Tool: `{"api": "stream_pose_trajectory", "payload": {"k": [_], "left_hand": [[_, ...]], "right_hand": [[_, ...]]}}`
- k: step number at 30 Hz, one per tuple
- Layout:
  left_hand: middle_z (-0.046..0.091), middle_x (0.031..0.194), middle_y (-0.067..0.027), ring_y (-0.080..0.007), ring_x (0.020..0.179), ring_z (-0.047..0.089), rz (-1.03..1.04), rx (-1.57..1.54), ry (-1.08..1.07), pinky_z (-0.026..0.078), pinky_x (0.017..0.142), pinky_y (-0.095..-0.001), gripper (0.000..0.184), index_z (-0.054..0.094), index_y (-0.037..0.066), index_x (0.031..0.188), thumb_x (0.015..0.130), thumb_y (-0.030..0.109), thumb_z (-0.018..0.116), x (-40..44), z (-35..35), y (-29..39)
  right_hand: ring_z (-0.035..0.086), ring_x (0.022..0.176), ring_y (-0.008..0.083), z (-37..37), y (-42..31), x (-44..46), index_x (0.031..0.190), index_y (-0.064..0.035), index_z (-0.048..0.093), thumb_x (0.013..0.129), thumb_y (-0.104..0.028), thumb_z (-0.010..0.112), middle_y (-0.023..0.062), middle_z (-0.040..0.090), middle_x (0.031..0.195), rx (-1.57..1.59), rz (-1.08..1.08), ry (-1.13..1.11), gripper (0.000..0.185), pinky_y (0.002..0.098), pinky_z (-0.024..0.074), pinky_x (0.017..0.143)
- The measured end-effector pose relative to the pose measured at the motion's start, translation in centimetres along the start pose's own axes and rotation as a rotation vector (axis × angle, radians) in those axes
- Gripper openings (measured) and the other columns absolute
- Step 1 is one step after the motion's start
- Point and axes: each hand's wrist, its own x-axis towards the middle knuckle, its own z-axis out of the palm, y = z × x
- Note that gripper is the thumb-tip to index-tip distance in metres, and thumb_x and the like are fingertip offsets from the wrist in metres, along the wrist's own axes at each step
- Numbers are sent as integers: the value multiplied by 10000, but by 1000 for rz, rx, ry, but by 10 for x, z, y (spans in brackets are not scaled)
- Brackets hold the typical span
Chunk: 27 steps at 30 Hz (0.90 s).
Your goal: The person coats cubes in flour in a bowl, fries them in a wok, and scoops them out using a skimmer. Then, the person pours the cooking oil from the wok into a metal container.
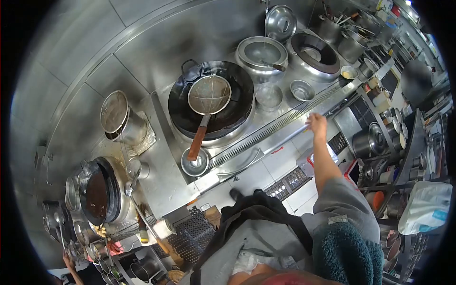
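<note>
My right hand (317, 123) reaches out over the front edge of the steel stove counter (280, 141). Its fingers are curled together beside the front rail; anything in them is too small or hidden to make out. My left hand is out of the picture. Just beyond my right hand stands a small metal bowl (302, 90), with a shallow steel pan (269, 97) to its left. Farther left, a mesh strainer (209, 95) with a wooden handle rests across a black wok (178, 111). Below that handle's end sits another metal bowl (194, 163).
A lidded pot (262, 52) and a round burner (313, 54) stand at the back. On the left are a strainer on a pot (115, 111) and a wok of dark liquid (97, 197). A co-worker's hand (69, 262) shows at lower left. Shelves line the right side.
</note>
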Motion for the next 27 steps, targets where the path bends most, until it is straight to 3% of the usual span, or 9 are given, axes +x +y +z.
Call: {"api": "stream_pose_trajectory", "payload": {"k": [3, 9, 14, 18, 20, 22, 23, 24, 27], "left_hand": [[618, 980, -180, -271, 873, 616, -1, 2, -9, 489, 782, -441, 315, 617, 38, 1029, 814, 263, 569, 12, 14, 16], [618, 987, -179, -268, 873, 616, -78, -124, 31, 489, 784, -437, 315, 617, 40, 1032, 816, 263, 567, 12, 50, 46], [618, 993, -178, -266, 873, 616, -139, -399, 52, 489, 785, -435, 314, 617, 41, 1034, 818, 262, 565, -10, 111, 46], [617, 997, -177, -265, 873, 616, 132, -1029, -428, 489, 787, -432, 314, 617, 42, 1036, 819, 262, 564, -55, 178, 5], [621, 925, -176, -303, 832, 613, -24, -614, -41, 492, 734, -479, 289, 603, 48, 1028, 850, 252, 502, -53, 192, 19], [624, 852, -175, -342, 791, 610, -18, -595, -160, 496, 682, -525, 277, 590, 54, 1020, 882, 241, 440, -75, 208, 15], [632, 809, -160, -292, 685, 618, -227, -463, 94, 517, 588, -464, 233, 604, 26, 946, 846, 199, 485, -65, 231, -14], [640, 767, -146, -242, 580, 627, -452, -368, 332, 539, 494, -403, 192, 619, -1, 871, 811, 157, 529, -110, 261, 73], [646, 804, -144, -268, 633, 642, -524, -374, 444, 547, 501, -402, 203, 622, -23, 874, 757, 141, 593, -135, 299, 56]], "right_hand": [[634, 657, 210, -11, -62, 36, 888, -37, 672, 824, -341, 588, 124, 644, 735, -375, -94, 135, 322, 328, 479, 627], [602, 929, 329, 23, -163, 146, 1000, -91, 653, 818, -409, 561, 179, 639, 907, -248, -410, 219, 377, 378, 451, 798], [546, 1030, 343, 113, -243, 277, 1071, 12, 602, 815, -408, 570, 224, 579, 1080, -183, -642, 153, 492, 371, 417, 874], [493, 1106, 383, 212, -288, 356, 1156, 50, 521, 783, -478, 575, 252, 523, 1176, -357, -648, 144, 649, 417, 376, 939], [488, 1109, 391, 287, -288, 426, 1201, 72, 474, 759, -582, 545, 263, 510, 1187, -473, -654, 51, 793, 414, 363, 960], [464, 1152, 364, 353, -313, 452, 1237, 25, 471, 788, -586, 498, 234, 502, 1215, -622, -727, -133, 759, 386, 346, 979], [466, 1158, 345, 383, -326, 455, 1212, 11, 504, 798, -573, 498, 208, 515, 1212, -684, -876, -263, 715, 376, 345, 980], [468, 1164, 326, 412, -339, 457, 1187, -3, 537, 808, -560, 498, 182, 528, 1209, -737, -1018, -369, 674, 366, 345, 981], [516, 1124, 246, 383, -400, 303, 1138, -8, 578, 849, -440, 532, 118, 566, 1188, -211, -1051, -548, 522, 329, 374, 954]]}}
